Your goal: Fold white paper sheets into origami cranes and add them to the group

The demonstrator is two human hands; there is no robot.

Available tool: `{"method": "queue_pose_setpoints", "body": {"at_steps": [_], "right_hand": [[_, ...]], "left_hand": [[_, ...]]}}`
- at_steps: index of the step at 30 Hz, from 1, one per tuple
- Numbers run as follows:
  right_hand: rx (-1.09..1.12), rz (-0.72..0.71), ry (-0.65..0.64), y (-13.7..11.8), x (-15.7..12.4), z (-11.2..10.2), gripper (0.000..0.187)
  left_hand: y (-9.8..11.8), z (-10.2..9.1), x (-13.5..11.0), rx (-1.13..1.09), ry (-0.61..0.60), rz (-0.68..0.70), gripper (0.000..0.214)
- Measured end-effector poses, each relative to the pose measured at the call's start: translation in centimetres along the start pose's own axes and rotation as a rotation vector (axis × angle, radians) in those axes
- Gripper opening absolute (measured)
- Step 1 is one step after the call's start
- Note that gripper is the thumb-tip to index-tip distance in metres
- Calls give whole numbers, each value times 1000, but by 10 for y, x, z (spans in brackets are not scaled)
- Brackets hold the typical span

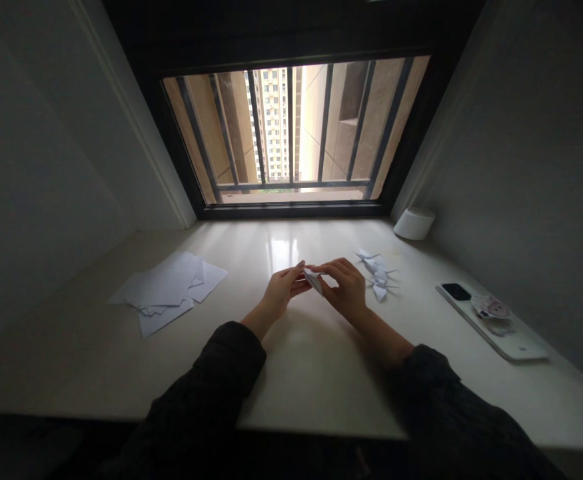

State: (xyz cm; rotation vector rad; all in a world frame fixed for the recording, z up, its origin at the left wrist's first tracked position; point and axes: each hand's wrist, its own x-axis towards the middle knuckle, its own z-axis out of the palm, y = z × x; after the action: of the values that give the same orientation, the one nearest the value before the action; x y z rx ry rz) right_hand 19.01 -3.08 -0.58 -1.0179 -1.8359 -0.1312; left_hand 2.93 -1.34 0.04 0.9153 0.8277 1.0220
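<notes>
Mid-frame, left hand [278, 291] and right hand [347, 288] pinch the folded paper [315, 282] between their fingers; ideally, hold edges flush and press each crease evenly.

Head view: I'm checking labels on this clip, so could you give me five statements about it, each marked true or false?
1. The left hand and the right hand both touch the folded paper. True.
2. The loose sheets lie to the right of both hands. False: the loose sheets lie to the left.
3. Small paper pieces lie between the right hand and the phone. True.
4. The right sleeve is white. False: the right sleeve is dark.
5. The phone lies camera side up. True.
</notes>
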Motion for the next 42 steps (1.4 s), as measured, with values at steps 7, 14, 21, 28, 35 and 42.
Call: {"method": "queue_pose_setpoints", "body": {"at_steps": [7, 14, 21, 28, 35, 42], "right_hand": [[-33, -4, 18, 3, -1, -1, 13], [26, 18, 4, 5, 0, -2, 17], [159, 74, -17, 7, 1, 0, 23], [214, 64, -106, 11, -3, 5, 36], [232, 98, -167, 12, -4, 8, 41], [253, 107, -202, 8, -3, 10, 55]], "left_hand": [[3, -1, -3, 172, -97, 122, 52], [6, -2, -5, 352, -146, 261, 53], [18, -19, 0, 475, -245, 199, 46], [18, -27, 6, 401, -183, 109, 55], [13, -24, 7, 358, -127, 164, 54], [14, -17, 3, 507, -76, 267, 42]]}}
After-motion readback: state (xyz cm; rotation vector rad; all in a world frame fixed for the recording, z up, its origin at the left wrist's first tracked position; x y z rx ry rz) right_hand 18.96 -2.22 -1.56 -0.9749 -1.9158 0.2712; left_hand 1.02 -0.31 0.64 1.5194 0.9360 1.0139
